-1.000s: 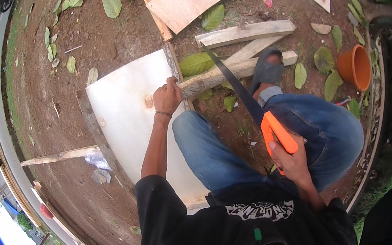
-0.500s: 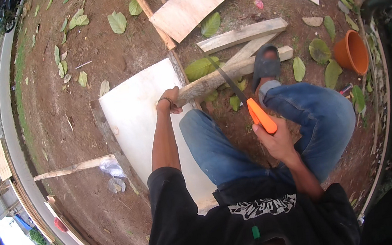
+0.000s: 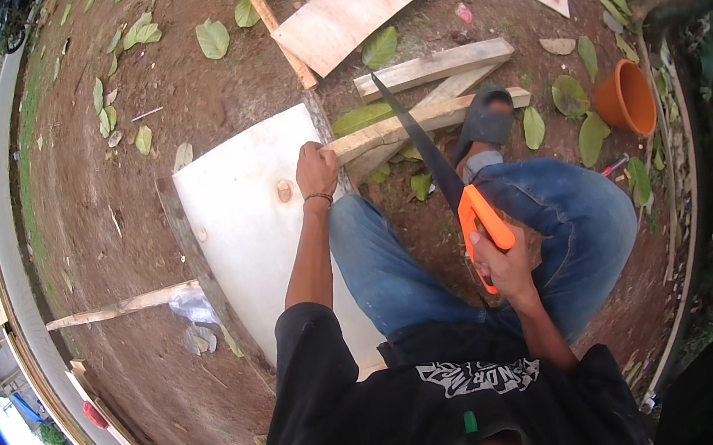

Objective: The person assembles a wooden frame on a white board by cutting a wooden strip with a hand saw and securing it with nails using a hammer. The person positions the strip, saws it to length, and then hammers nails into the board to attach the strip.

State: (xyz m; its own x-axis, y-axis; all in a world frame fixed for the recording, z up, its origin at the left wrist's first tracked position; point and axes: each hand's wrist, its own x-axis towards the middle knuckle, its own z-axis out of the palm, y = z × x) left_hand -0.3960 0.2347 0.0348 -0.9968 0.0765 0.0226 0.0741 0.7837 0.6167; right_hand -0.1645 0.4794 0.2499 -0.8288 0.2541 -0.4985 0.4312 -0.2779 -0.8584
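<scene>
My right hand [image 3: 507, 267] is wrapped round the orange handle of a handsaw [image 3: 426, 146]. Its dark blade points up and to the left, with the tip over the wood pieces. My left hand [image 3: 316, 170] is closed on the near-left end of a wooden beam [image 3: 398, 129], above the edge of a pale plywood board [image 3: 235, 189]. My foot in a dark sandal [image 3: 486, 115] rests at the beam's right part. Whether the blade touches the beam, I cannot tell.
Behind the beam lie two more lengths of wood [image 3: 435, 66], crossing. Plywood pieces [image 3: 360, 10] lie at the far side. An orange pot [image 3: 626, 100] stands on the right. Large leaves [image 3: 213, 40] are scattered over the brown soil. A thin wooden strip [image 3: 124, 306] lies left of the board.
The saw has turned so that more of its blade's flat side and handle loop shows. The beam has rolled to a paler face, and my left hand has shifted its grip on its end.
</scene>
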